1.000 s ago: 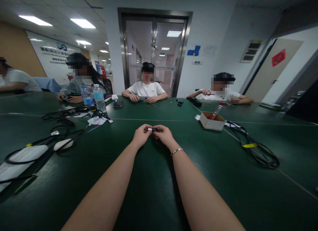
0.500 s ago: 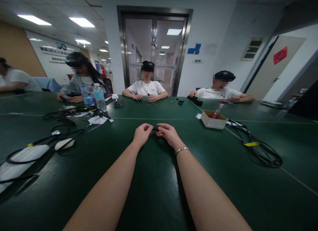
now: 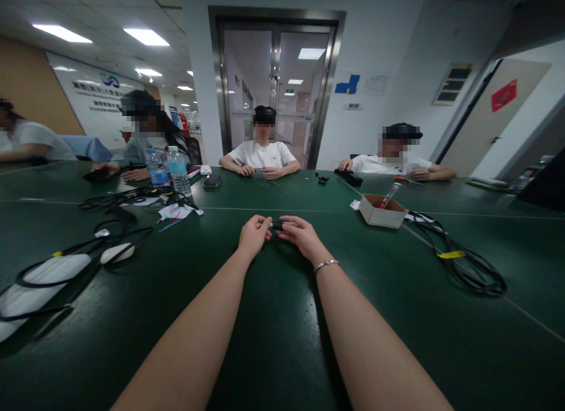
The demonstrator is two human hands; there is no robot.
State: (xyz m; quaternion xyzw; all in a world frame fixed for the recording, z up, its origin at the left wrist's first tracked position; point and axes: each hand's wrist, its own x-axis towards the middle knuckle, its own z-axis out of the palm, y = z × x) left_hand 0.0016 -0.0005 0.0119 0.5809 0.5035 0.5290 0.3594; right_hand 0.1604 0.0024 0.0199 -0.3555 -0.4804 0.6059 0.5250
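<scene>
Over the green table (image 3: 273,317), both my hands meet at a small black stick-shaped piece (image 3: 277,225). My left hand (image 3: 255,235) pinches its left end, where a small light spot shows by the fingertips. At the other end, the thumb and fingers of my right hand (image 3: 301,234) are closed on the piece, and a silver bracelet (image 3: 326,264) circles that wrist. The fingers cover both ends, so its exact kind cannot be made out.
A small box (image 3: 382,214) with a red-and-clear tube stands right of my hands, beside a coiled black cable (image 3: 472,267). Leftward lie more cables, a white power strip (image 3: 48,281), paper scraps (image 3: 175,211) and water bottles (image 3: 179,172). Several people sit around the table.
More of the black piece shows between my fingers, and my hands have shifted only slightly. At the left, a person's hand has moved outward with a dark object.
</scene>
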